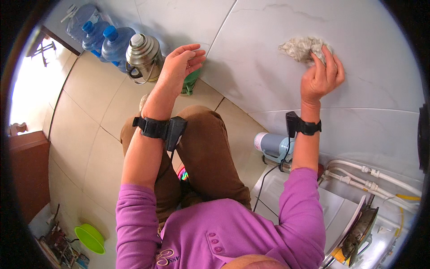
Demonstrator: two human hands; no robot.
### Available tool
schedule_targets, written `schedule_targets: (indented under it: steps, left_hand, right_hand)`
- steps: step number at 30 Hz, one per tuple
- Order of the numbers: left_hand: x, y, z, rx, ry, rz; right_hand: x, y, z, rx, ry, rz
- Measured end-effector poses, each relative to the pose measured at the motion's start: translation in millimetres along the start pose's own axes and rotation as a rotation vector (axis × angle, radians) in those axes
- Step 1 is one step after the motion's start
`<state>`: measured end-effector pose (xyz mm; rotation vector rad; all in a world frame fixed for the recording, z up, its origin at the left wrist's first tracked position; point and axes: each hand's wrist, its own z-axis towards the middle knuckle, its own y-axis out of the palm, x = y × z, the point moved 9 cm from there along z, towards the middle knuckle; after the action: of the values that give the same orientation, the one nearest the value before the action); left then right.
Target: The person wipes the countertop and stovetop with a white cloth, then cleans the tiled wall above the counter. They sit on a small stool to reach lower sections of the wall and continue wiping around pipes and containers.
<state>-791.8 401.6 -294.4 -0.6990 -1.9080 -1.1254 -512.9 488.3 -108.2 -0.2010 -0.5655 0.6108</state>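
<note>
My right hand (pixel 324 75) presses a crumpled, pale, damp-looking cloth (pixel 302 49) against the grey-white tiled wall (pixel 255 40). My left hand (pixel 184 65) is raised with its fingers apart and slightly bent, and nothing shows in it. Behind and below that hand is a green plastic container (pixel 189 84), partly hidden. Just to the left of it stands a steel thermos flask (pixel 143 55) with a white stopper and a wire handle. Each of my forearms wears a black strap with a small device and a cable.
Clear plastic water bottles (pixel 116 42) with blue caps stand along the wall at upper left. By my right arm lies a grey-blue flask (pixel 272 144), near white pipes (pixel 369 173). A lime-green basin (pixel 90 238) is at lower left, below a brown cabinet (pixel 30 171).
</note>
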Motion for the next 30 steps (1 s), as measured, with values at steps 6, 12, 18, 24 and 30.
schedule_targets:
  steps: [6, 12, 18, 24, 30]
  left_hand:
    - [4.2, 1.7, 2.9, 0.004, 0.014, -0.001]
    - [5.4, 1.9, 4.4, -0.017, 0.01, -0.014]
    - [16.8, -18.2, 0.7, 0.037, 0.059, -0.049]
    - [18.9, -19.7, 0.2, 0.049, 0.073, -0.056]
    - [8.1, -10.4, 1.5, -0.003, 0.078, -0.01]
  right_hand:
    - [-78.9, 65.1, -13.3, -0.043, 0.064, 0.289]
    - [-163.8, 144.0, -80.7, -0.173, -0.108, 0.311]
    - [-243.5, 193.5, -187.8, -0.547, -0.359, 0.405]
    - [-200.6, 170.5, -201.2, -0.652, -0.425, 0.37]
    - [-80.9, 84.3, -103.8, -0.305, -0.078, 0.229]
